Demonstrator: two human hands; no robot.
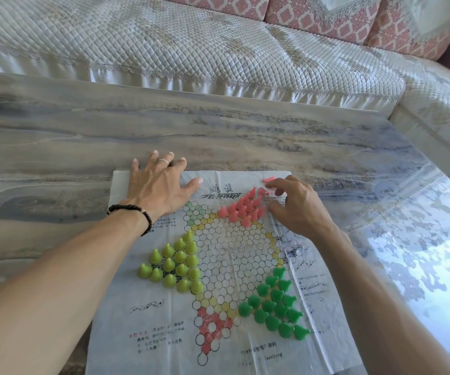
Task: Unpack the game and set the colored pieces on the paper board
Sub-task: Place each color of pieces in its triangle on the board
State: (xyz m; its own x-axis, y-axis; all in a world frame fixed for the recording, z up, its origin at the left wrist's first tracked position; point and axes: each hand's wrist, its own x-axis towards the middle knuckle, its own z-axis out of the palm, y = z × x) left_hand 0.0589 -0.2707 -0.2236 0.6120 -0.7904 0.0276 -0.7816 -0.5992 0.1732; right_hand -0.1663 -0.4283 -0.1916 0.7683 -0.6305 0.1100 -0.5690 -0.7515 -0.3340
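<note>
Forearms fill the near view, both mine, reaching over the paper board (229, 266) that lies flat near the front edge of the surface (56, 136). At the far right corner of the sheet my right hand (296, 204) has its fingers curled, seemingly pinching a pink piece; another pink piece (268, 180) lies tipped over just beyond my fingertips. My left hand (159, 185) lies flat, fingers spread, holding nothing, pressing the far left corner of the sheet down, fingertips past its edge on the surface.

Just beside my right hand the pink pieces (245, 209) stand packed in their triangle. Nearer me, the yellow-green pieces (175, 263) fill the left point and the dark green pieces (275, 304) the right one.

These little cones look light and hard, easy to topple, so I judge a fingertip pinch at the narrow top best. Being thin, creased and soft, the sheet would likely slide or wrinkle unless pinned.
</note>
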